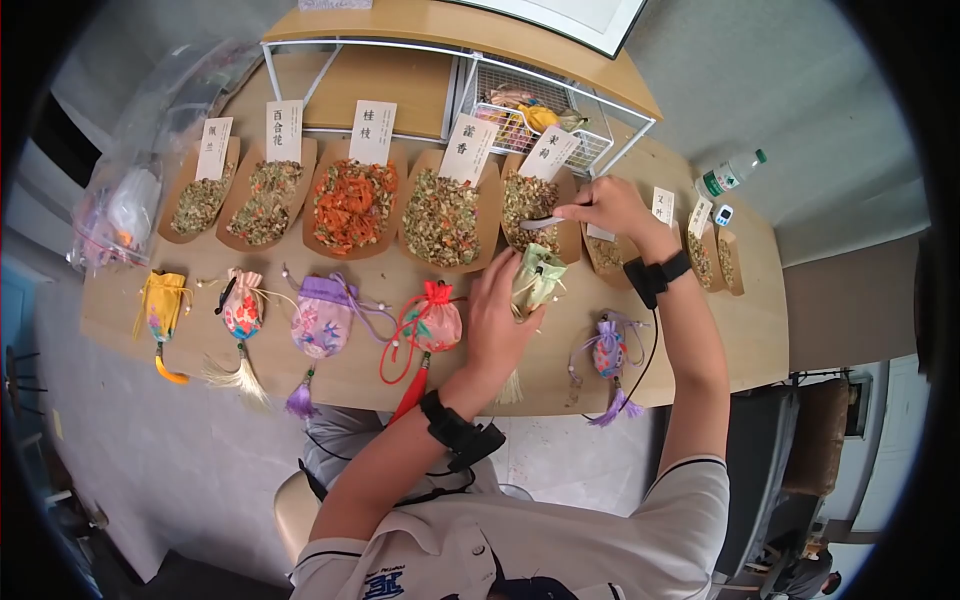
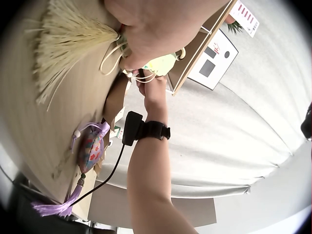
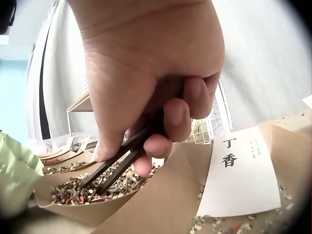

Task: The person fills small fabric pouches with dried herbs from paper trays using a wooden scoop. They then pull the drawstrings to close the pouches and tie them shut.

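My right hand grips dark tweezers, their two tips down in the dried herb mix of a brown paper tray. At the near edge of that tray, my left hand holds a light green drawstring pouch upright. Its cord and pale tassel hang below the left hand in the left wrist view. The pouch's contents are hidden. To the right of the pouch lies a small purple floral sachet with a purple tassel.
Several labelled herb trays line the table, some beyond my right forearm. A yellow sachet, a pink one, a lilac one and a red one lie in front. Behind stand a shelf and a bottle.
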Demonstrator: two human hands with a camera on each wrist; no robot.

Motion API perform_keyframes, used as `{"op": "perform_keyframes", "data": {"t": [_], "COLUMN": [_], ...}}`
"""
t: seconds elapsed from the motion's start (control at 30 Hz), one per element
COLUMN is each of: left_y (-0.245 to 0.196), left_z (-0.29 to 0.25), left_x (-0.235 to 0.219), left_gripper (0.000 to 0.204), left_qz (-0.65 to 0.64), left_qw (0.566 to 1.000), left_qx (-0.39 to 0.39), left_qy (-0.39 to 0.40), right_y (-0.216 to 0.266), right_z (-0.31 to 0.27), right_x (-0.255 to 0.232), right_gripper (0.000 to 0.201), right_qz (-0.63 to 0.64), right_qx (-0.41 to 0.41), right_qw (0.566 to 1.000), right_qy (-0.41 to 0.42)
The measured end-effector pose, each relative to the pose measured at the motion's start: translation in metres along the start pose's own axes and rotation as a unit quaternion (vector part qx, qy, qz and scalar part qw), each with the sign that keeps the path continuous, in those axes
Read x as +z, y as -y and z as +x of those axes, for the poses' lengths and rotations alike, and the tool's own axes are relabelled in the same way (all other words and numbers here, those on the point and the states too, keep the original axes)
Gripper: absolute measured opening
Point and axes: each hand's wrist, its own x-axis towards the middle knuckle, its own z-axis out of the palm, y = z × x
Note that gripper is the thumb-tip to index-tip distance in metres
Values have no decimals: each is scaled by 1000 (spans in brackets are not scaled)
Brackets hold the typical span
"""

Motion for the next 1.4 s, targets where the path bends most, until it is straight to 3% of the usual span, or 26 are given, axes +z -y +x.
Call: {"op": "perform_keyframes", "data": {"t": [0.17, 0.37, 0.57, 0.97, 1.17, 1.37, 1.4], "left_y": [0, 2, 0, -1, -2, -1, -1], "left_z": [0, 0, 0, 1, 0, 0, 0], "left_x": [0, 1, 0, -1, -1, -1, -1], "left_gripper": [79, 79, 80, 78, 79, 79, 79], "left_qz": [-4, 0, 5, 3, 5, 1, 3], "left_qw": [1000, 1000, 1000, 1000, 1000, 1000, 1000], "left_qx": [8, 12, 5, 6, -2, 0, 1], "left_qy": [-4, -4, 0, -3, -2, -6, -6], "right_y": [1, 12, 23, 14, 35, 40, 37], "right_z": [-16, -36, -50, -51, -73, -81, -80], "right_x": [3, 16, 26, 25, -4, -12, -13], "right_gripper": [42, 42, 41, 38, 38, 36, 38], "right_qz": [25, -58, -123, -11, 69, 56, 49], "right_qx": [-39, -79, -81, 3, -16, -81, -56], "right_qw": [999, 988, 975, 973, 980, 976, 980], "right_qy": [-17, -122, -167, -230, -187, -192, -184]}}
